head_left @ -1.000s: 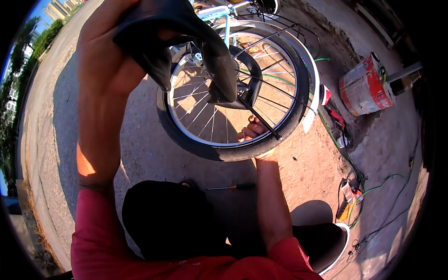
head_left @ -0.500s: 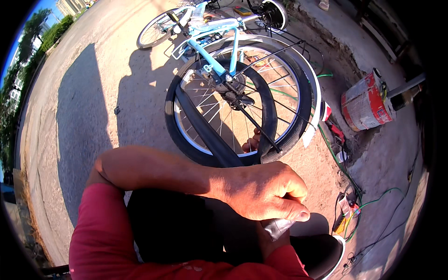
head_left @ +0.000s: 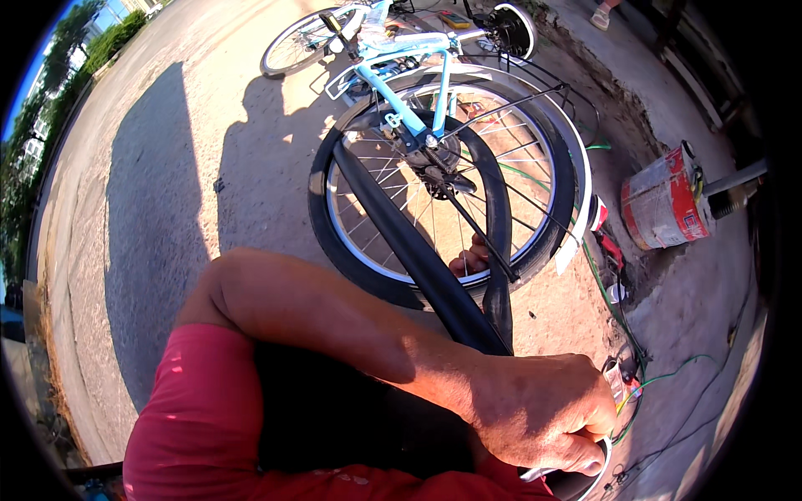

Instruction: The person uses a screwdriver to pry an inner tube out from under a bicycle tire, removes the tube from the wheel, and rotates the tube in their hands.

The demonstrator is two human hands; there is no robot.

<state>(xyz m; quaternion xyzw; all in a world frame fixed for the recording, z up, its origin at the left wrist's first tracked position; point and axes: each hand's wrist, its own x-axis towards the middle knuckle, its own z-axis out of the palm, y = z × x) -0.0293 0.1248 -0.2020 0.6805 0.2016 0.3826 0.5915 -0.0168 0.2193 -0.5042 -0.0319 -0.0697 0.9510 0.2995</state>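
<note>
A light blue bicycle (head_left: 388, 90) lies on its side on the ground. Its wheel (head_left: 368, 260) faces me, and a black inner tube (head_left: 409, 238) hangs out across the spokes in two strands. Both strands run under my left forearm. My left hand (head_left: 543, 413) is closed low at the right, with a shiny grey-black bit of the tube under its thumb. Curled fingers of my right hand (head_left: 472, 257) show between the spokes at the near rim. The rest of that hand and its forearm are hidden behind the tube and my left arm.
A dented red and white metal bucket (head_left: 667, 200) stands at the right, a rod behind it. Green and black cables (head_left: 614, 305) trail along the ground beside the wheel. A yellow device (head_left: 453, 18) lies beyond the frame. Another person's foot (head_left: 600, 17) is at the far edge.
My left hand has moved right and nearer to me, and a longer stretch of tube shows beyond my forearm. My view has shifted slightly. The right fingers stay at the rim.
</note>
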